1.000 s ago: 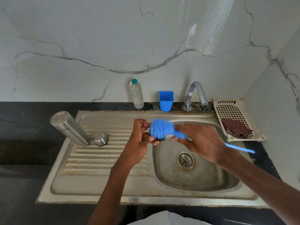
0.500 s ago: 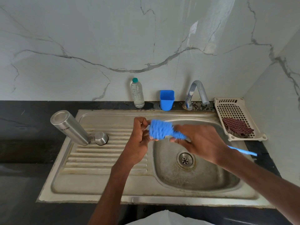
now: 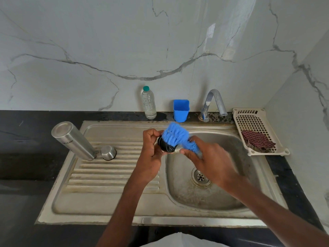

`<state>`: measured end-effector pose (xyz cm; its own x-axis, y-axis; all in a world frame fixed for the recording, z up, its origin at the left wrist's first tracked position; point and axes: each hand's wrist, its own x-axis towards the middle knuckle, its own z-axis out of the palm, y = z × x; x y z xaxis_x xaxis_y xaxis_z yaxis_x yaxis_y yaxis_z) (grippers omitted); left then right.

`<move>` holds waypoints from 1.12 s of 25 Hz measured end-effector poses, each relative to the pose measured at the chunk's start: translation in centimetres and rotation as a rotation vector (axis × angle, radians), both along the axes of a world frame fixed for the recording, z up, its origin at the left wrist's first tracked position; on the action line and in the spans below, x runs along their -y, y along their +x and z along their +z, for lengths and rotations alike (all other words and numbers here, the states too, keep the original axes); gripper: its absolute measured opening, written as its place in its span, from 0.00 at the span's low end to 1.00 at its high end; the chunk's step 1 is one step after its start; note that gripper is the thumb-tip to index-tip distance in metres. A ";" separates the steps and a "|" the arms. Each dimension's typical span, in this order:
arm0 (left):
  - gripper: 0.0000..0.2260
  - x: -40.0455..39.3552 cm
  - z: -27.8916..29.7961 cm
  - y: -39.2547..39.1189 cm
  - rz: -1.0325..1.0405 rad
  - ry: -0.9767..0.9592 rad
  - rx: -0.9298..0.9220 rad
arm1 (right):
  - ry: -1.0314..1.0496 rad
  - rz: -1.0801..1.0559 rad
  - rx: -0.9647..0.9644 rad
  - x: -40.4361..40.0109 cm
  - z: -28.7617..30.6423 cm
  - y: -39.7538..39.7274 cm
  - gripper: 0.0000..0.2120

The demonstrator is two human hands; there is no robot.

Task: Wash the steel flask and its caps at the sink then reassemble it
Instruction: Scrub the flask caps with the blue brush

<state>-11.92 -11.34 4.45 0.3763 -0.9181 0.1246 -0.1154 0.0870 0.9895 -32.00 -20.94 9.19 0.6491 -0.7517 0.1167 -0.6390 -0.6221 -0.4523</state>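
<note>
Fingers (image 3: pixel 151 138) above steel sink (image 3: pixel 110 202), marble wall (image 3: pixel 89 41)

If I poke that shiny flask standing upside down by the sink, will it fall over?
Probably, yes. The steel flask is tall and narrow and stands mouth-down on the ribbed drainboard, so a poke near its top would likely tip it. Its smooth round body would likely roll afterwards. It may also feel slippery if wet.

Flask (image 3: pixel 73 141) inverted on drainboard (image 3: pixel 110 175) left of basin (image 3: pixel 213 193), steel cap (image 3: pixel 108 152) just beside it; bottle (image 3: pixel 149 102), cup (image 3: pixel 181 110), tap (image 3: pixel 213 102) behind; tray (image 3: pixel 249 120) right.
</note>
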 end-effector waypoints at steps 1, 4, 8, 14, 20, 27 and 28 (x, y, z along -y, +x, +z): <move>0.20 0.1 0.0 0.0 -0.009 0.009 -0.019 | 0.010 -0.040 0.004 -0.2 0.0 0.0 0.28; 0.21 0.1 0.0 -0.2 -0.041 0.066 -0.007 | -0.168 0.001 0.013 -0.7 -1.0 -0.4 0.22; 0.20 -0.2 -0.2 -0.5 -0.081 0.118 0.037 | -0.258 -0.027 0.012 -0.9 -1.9 -0.6 0.21; 0.20 -0.2 0.0 -0.5 -0.102 0.114 -0.038 | -0.339 -0.057 0.026 -2.0 -2.7 -0.6 0.16; 0.24 -0.3 0.5 -0.4 -0.119 0.153 -0.061 | -0.285 -0.106 -0.001 -1.2 -3.2 -1.2 0.19; 0.29 0.2 1.1 -0.4 -0.068 0.115 0.167 | -0.197 -0.049 0.003 -0.7 -1.0 -1.5 0.20; 0.30 0.2 1.1 -0.4 -0.060 0.097 0.203 | -0.155 -0.069 -0.018 -0.7 -0.8 -1.6 0.21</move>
